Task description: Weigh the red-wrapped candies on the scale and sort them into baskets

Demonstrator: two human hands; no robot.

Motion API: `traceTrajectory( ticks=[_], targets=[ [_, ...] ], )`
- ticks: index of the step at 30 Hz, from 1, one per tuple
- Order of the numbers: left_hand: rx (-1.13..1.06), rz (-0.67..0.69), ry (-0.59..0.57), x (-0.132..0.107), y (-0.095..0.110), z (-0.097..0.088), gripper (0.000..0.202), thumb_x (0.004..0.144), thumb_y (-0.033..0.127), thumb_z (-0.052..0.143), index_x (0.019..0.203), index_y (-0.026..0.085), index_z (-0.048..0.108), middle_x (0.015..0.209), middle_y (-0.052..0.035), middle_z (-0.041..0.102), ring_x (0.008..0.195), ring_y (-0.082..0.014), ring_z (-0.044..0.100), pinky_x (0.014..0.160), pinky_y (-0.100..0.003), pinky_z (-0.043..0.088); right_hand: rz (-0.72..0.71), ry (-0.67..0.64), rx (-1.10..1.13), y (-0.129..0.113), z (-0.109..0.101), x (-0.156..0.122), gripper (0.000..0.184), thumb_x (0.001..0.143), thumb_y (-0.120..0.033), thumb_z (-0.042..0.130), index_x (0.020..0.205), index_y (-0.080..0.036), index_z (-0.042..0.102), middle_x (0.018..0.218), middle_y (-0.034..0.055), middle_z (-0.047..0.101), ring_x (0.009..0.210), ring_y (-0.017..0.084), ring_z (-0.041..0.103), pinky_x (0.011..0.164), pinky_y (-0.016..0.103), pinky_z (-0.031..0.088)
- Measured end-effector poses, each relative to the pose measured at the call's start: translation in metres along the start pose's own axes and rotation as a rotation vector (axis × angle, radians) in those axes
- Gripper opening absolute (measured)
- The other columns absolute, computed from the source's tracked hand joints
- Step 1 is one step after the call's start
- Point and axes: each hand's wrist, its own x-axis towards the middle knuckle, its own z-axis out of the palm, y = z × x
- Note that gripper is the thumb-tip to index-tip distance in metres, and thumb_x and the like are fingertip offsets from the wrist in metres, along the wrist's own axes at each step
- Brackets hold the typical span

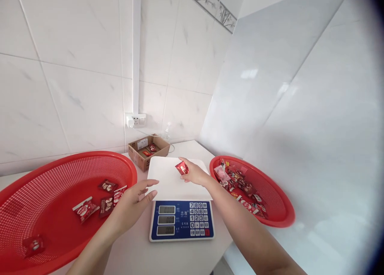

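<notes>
My right hand (193,174) pinches a small red candy packet (182,168) over the white pan (168,187) of a digital scale. My left hand (133,205) is held with its fingers apart and nothing in them, between the pan's left edge and the large red basket. The scale's blue panel (183,220) has three small displays on the left and a number keypad on the right. Its pan has nothing else visible on it.
A large red basket (120,157) at left holds several wrapped snacks (85,209). Another red basket (285,211) at right holds many packets (240,179). Behind the scale stand a cardboard box (139,160) with packets and a clear bottle (167,132), near a wall socket (136,120).
</notes>
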Motion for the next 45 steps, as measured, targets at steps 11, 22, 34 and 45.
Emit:
traceTrajectory(
  ticks=[11,22,34,45],
  targets=[
    [-0.12,0.013,-0.009,0.001,0.003,-0.006,0.039,0.079,0.047,0.053,0.108,0.023,0.065,0.118,-0.0073,0.068,0.111,-0.0241,0.063,0.093,-0.037,0.052,-0.109,0.138,-0.134,0.006,0.006,0.009,0.048,0.076,-0.007,0.057,0.121,-0.023,0.06,0.119,0.0064,0.061,0.103,0.017,0.06,0.087,0.028,0.048],
    [-0.113,0.041,0.044,-0.001,0.005,-0.011,0.034,0.081,0.046,0.053,0.103,0.023,0.066,0.114,-0.0062,0.071,0.112,-0.0245,0.063,0.088,-0.035,0.055,-0.217,0.082,-0.295,-0.009,0.008,-0.001,0.047,0.084,-0.008,0.045,0.126,-0.026,0.057,0.117,0.0054,0.066,0.108,0.02,0.06,0.092,0.032,0.044],
    [-0.099,0.019,0.015,-0.001,0.002,-0.014,0.039,0.083,0.049,0.051,0.109,0.023,0.064,0.118,-0.0057,0.069,0.116,-0.0239,0.06,0.093,-0.035,0.053,0.102,0.114,-0.101,0.014,-0.012,0.005,0.04,0.079,-0.015,0.056,0.118,-0.023,0.048,0.108,0.0056,0.063,0.06,0.009,0.06,0.051,0.022,0.051],
    [-0.037,0.051,0.012,-0.001,-0.004,-0.014,0.038,0.084,0.05,0.052,0.11,0.027,0.065,0.118,-0.0035,0.07,0.114,-0.0237,0.062,0.088,-0.033,0.055,-0.005,0.117,-0.212,0.027,-0.017,-0.003,0.028,0.078,-0.011,0.061,0.103,-0.022,0.068,0.114,0.0052,0.063,0.09,0.015,0.063,0.084,0.029,0.05]
  ],
)
